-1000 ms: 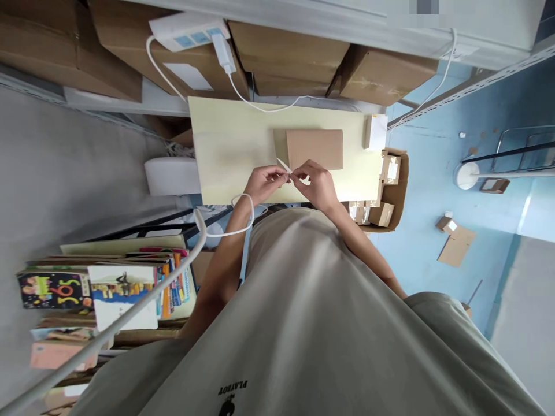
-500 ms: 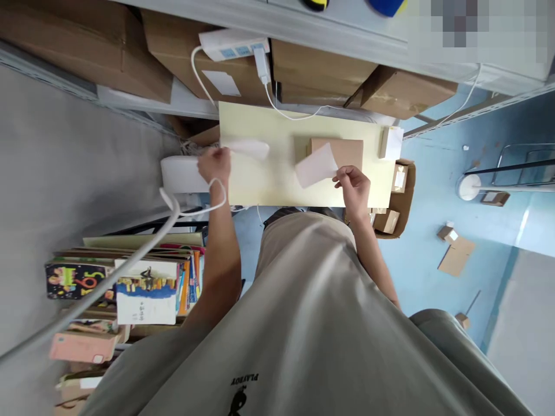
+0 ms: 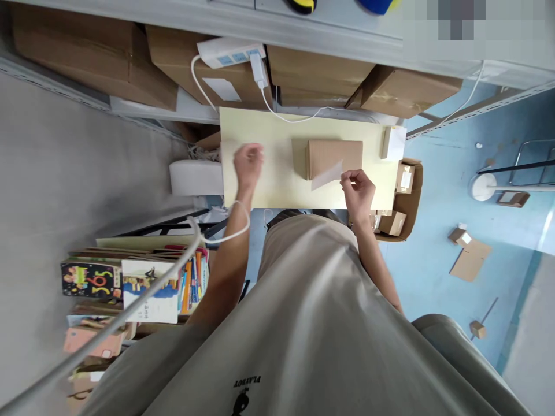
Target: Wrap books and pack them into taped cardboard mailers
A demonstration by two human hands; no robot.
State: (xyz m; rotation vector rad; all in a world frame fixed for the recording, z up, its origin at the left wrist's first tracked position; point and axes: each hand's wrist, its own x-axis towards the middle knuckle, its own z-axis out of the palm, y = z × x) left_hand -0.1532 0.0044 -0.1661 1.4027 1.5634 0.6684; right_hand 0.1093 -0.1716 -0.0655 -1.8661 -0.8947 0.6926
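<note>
My right hand [image 3: 359, 193] pinches the corner of a thin whitish sheet [image 3: 326, 176] between thumb and fingers. The sheet hangs tilted over the near edge of a brown cardboard box [image 3: 336, 153]; whether it touches the box I cannot tell. That box lies on a pale yellow board [image 3: 277, 193]. Over the left part of the board is my left hand [image 3: 248, 164], a little blurred, its fingers curled in and nothing visible in them. A white cord loop [image 3: 225, 237] crosses my left forearm.
A white box [image 3: 393, 143] stands at the board's right end, beside an open carton [image 3: 411, 199] of small boxes. Large cartons [image 3: 321, 69] and a power strip [image 3: 229, 52] line the back. Left are a white container [image 3: 195, 178], stacked books [image 3: 151, 289] and a grey pole [image 3: 130, 309].
My left hand has moved right, from the board's left edge to over it, and the white strip it held is gone from view. The sheet in my right hand has tipped flatter towards the box.
</note>
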